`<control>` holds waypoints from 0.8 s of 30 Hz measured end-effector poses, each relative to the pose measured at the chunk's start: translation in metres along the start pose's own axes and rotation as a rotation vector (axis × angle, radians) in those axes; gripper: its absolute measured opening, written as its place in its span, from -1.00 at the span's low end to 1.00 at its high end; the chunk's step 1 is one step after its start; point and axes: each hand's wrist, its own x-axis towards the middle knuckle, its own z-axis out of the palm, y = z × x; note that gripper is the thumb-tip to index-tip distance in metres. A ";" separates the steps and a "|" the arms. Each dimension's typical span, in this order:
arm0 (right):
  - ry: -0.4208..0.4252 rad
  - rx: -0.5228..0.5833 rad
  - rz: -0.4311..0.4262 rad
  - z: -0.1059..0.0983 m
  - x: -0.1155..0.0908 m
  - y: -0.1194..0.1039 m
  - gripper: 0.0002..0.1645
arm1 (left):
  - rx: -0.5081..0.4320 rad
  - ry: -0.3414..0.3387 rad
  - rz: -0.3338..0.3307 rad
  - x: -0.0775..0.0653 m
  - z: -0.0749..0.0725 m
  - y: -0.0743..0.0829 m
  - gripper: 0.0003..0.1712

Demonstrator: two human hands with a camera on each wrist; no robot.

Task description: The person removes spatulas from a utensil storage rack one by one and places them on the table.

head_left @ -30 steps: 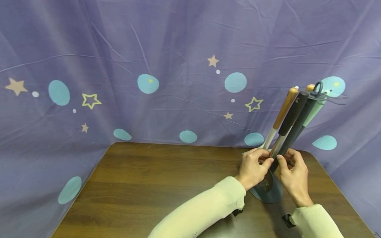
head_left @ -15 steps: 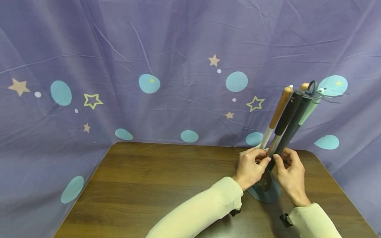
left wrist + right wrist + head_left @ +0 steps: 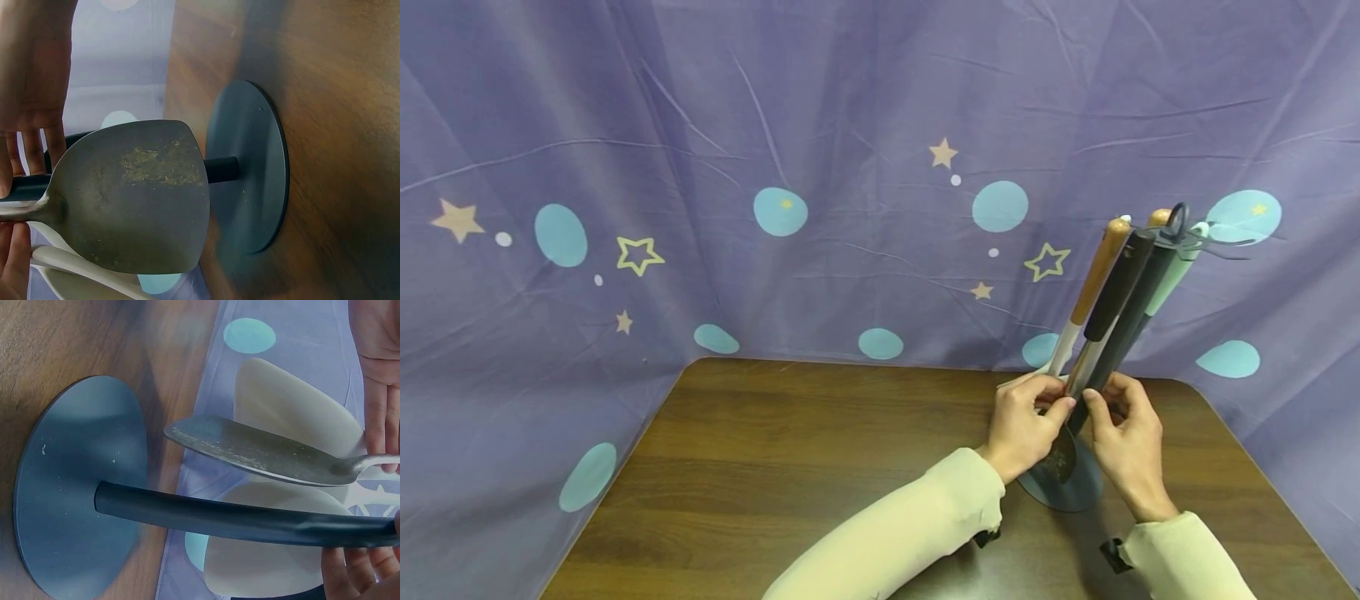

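Black pole (image 3: 222,170), partly behind spatula (image 3: 134,203)

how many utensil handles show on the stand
4 visible: front brown handle leftmost, black handle beside it, rear brown handle behind, green handle right of the pole. Others may be hidden.
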 end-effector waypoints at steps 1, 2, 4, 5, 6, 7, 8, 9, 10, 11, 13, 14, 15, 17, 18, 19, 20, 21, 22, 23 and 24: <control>-0.001 0.002 0.000 0.001 0.000 0.000 -0.72 | -0.013 0.000 -0.005 0.000 -0.001 0.000 -0.88; -0.002 0.002 -0.001 0.001 0.000 -0.001 -0.72 | -0.016 0.001 -0.005 -0.001 -0.001 -0.001 -0.88; -0.005 0.006 -0.002 0.002 0.000 -0.001 -0.72 | -0.006 0.003 -0.001 -0.001 -0.003 -0.002 -0.88; -0.006 0.009 -0.003 0.003 -0.001 -0.002 -0.71 | -0.009 0.004 -0.002 -0.001 -0.003 -0.002 -0.88; -0.007 0.012 -0.005 0.003 -0.001 -0.002 -0.71 | -0.013 0.003 -0.004 -0.001 -0.004 -0.002 -0.88; -0.008 0.015 -0.007 0.003 -0.001 -0.003 -0.71 | -0.014 0.002 -0.006 -0.001 -0.005 -0.002 -0.88; -0.009 0.019 -0.011 0.004 -0.001 -0.003 -0.71 | -0.013 0.002 -0.007 -0.001 -0.006 -0.002 -0.88; -0.009 0.024 -0.014 0.004 -0.001 -0.004 -0.71 | -0.009 0.002 -0.008 -0.001 -0.007 -0.002 -0.88; -0.009 0.028 -0.018 0.004 -0.001 -0.004 -0.71 | -0.009 0.000 -0.009 -0.001 -0.007 -0.002 -0.88; -0.010 0.032 -0.021 0.005 -0.001 -0.005 -0.71 | -0.010 -0.001 -0.010 -0.001 -0.008 -0.002 -0.88; -0.010 0.035 -0.025 0.006 -0.002 -0.006 -0.72 | -0.012 -0.002 -0.012 -0.001 -0.010 -0.001 -0.88; -0.010 0.035 -0.025 0.006 -0.002 -0.006 -0.72 | -0.009 -0.002 -0.011 -0.001 -0.011 -0.001 -0.88; -0.012 0.035 -0.024 0.007 -0.002 -0.006 -0.72 | -0.008 -0.003 -0.010 -0.001 -0.011 -0.001 -0.88; -0.014 0.034 -0.022 0.008 -0.003 -0.007 -0.72 | -0.015 -0.003 -0.011 -0.002 -0.012 -0.001 -0.88; -0.015 0.034 -0.021 0.008 -0.003 -0.008 -0.72 | -0.012 -0.002 -0.009 -0.002 -0.013 -0.001 -0.88; -0.017 0.035 -0.020 0.008 -0.003 -0.008 -0.72 | -0.010 -0.001 -0.007 -0.002 -0.014 -0.001 -0.88; -0.018 0.036 -0.019 0.009 -0.003 -0.009 -0.73 | -0.007 0.000 -0.004 -0.002 -0.014 0.000 -0.88; -0.018 0.042 -0.022 0.009 -0.004 -0.010 -0.72 | -0.007 0.001 -0.003 -0.003 -0.015 0.000 -0.89; -0.019 0.044 -0.025 0.010 -0.004 -0.010 -0.72 | -0.007 0.003 -0.002 -0.003 -0.016 0.000 -0.89; -0.020 0.046 -0.028 0.010 -0.004 -0.011 -0.72 | -0.008 0.004 -0.001 -0.003 -0.017 0.000 -0.89; -0.022 0.049 -0.030 0.011 -0.004 -0.011 -0.72 | -0.007 0.005 -0.001 -0.003 -0.017 0.000 -0.89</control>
